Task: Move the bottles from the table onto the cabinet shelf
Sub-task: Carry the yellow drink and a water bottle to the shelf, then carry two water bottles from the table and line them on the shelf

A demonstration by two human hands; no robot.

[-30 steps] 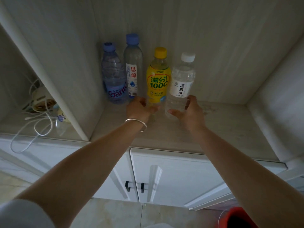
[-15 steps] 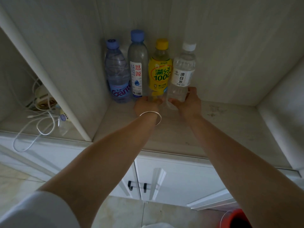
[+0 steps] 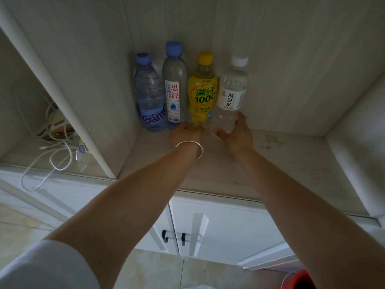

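Several bottles stand in a row at the back of the cabinet shelf [image 3: 208, 170]. From the left: a blue-capped water bottle [image 3: 150, 94], a taller blue-capped bottle with a white label [image 3: 174, 84], a yellow drink bottle [image 3: 202, 88] and a clear white-capped bottle [image 3: 231, 94]. My left hand [image 3: 185, 135], with a silver bangle at the wrist, grips the base of the yellow bottle. My right hand [image 3: 235, 132] grips the base of the clear bottle. Both bottles stand upright against the back wall.
A white divider panel [image 3: 68, 105] walls off a left compartment holding tangled white cables [image 3: 52, 155] and a plug. The shelf's right part is bare up to the side wall [image 3: 358, 142]. White cabinet doors [image 3: 208, 232] hang below; a red bucket [image 3: 300, 280] sits on the floor.
Both hands pushed the yellow and the clear bottle back across the shelf, from near the front into line with the two blue-capped bottles by the back wall.
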